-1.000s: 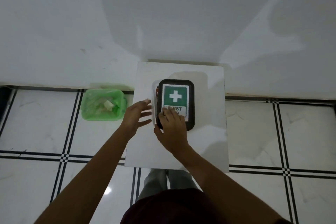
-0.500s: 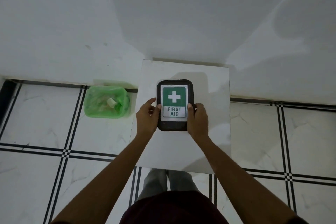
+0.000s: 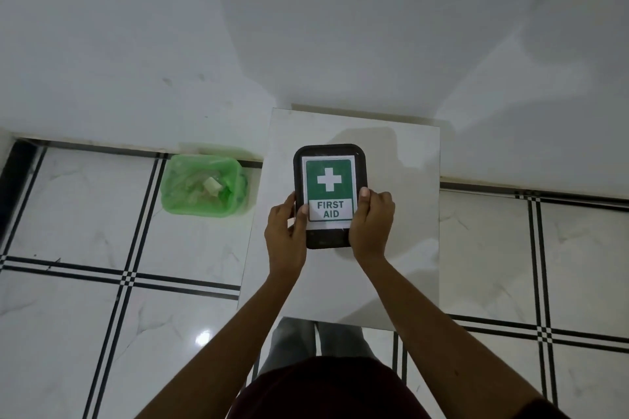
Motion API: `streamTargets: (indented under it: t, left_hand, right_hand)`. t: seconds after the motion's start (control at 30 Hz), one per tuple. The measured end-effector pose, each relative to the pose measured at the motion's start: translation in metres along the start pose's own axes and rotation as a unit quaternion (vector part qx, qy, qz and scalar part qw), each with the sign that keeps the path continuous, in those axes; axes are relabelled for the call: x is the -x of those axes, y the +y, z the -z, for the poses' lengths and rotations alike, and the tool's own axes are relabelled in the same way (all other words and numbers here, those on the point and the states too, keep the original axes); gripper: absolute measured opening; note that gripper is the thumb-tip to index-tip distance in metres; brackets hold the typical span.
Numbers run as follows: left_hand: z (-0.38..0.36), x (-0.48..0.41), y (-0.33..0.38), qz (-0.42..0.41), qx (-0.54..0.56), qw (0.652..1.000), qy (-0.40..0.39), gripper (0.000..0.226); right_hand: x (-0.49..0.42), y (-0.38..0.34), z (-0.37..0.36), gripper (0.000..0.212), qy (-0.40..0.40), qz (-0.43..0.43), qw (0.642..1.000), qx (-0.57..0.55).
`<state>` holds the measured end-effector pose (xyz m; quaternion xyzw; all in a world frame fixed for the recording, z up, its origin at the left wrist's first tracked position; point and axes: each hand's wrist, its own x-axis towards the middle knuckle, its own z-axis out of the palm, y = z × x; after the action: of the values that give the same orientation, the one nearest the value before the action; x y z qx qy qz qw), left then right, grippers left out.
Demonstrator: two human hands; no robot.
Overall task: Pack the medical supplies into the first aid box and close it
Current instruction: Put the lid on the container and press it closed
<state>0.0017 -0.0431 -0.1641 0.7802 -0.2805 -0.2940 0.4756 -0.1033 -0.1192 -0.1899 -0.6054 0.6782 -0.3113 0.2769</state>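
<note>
The first aid box (image 3: pixel 328 177) is a black rounded case with a green label showing a white cross and the words FIRST AID. It lies lid-up and shut on a small white table (image 3: pixel 401 248). My left hand (image 3: pixel 285 235) grips its left edge, thumb on the lid. My right hand (image 3: pixel 371 224) grips its right edge, thumb pressing the lid beside the label. No loose medical supplies show on the table; the box's contents are hidden.
A green bin (image 3: pixel 204 185) lined with a plastic bag and holding scraps stands on the tiled floor left of the table. A white wall runs behind the table. My legs are under the table's near edge.
One second ago my right hand lay flat on the lid and my left was open beside the box. Both hands have since moved to the box's sides and hold it.
</note>
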Motion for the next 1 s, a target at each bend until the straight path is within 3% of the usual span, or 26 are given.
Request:
streamTargets:
  t: [0.3, 0.57, 1.0]
  left_hand:
    - [-0.013, -0.009, 0.000, -0.003, -0.102, 0.994, 0.048, 0.037]
    - [-0.015, -0.011, -0.001, 0.031, -0.141, 0.989, 0.001, 0.029]
    - [-0.016, -0.011, -0.011, 0.047, -0.141, 0.989, -0.022, 0.022]
  right_hand:
    - [0.005, -0.008, -0.009, 0.033, -0.014, -0.043, 0.997, 0.063]
    - [0.006, -0.012, -0.010, 0.030, -0.028, -0.069, 0.991, 0.107]
    - [0.005, 0.000, -0.009, 0.027, -0.073, -0.077, 0.994, 0.020]
